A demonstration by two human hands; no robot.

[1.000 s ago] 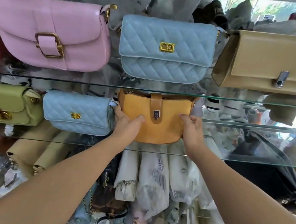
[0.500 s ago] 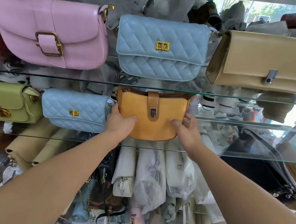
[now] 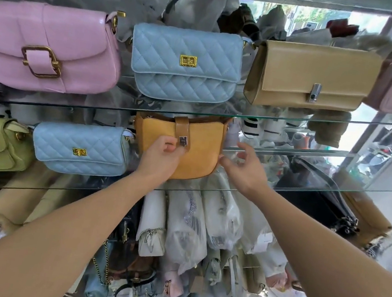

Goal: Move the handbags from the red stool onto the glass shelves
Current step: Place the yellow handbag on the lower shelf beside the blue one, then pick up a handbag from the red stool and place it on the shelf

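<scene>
Already upright near the front edge of the lower glass shelf [image 3: 311, 184], the mustard handbag [image 3: 198, 156] is pinched at its clasp [image 3: 182, 141] by the left hand [image 3: 160, 158], right hand [image 3: 244, 168] spread beside it; a tug could topple it forward.

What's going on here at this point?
A person tends a mustard handbag standing on the lower glass shelf, beside a small blue quilted bag. The left hand rests on its front, fingers curled at the clasp; whether they pinch it is unclear. The right hand hovers open by the bag's right edge.
</scene>
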